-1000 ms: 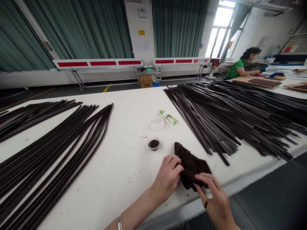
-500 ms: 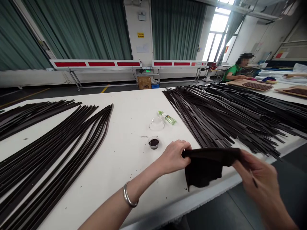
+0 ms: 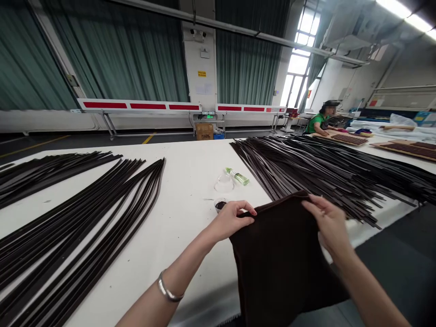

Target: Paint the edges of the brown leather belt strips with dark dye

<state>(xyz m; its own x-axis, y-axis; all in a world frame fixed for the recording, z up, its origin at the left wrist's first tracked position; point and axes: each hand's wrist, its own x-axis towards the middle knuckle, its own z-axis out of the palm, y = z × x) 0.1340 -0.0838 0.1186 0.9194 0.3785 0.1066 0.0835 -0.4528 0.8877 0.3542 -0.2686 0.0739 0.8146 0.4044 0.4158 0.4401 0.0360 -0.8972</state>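
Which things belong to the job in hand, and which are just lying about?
Job in hand:
dark brown cloth, held by left hand and right hand

Apparently just lying about:
cup with dark contents
green bottle
dark strips
cardboard box

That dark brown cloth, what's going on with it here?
The person's left hand and right hand hold a dark brown cloth by its upper edge, spread between them and hanging at the near edge of the white table. Beyond the left hand sits a small cup of dark liquid, and long dark strips lie to either side.
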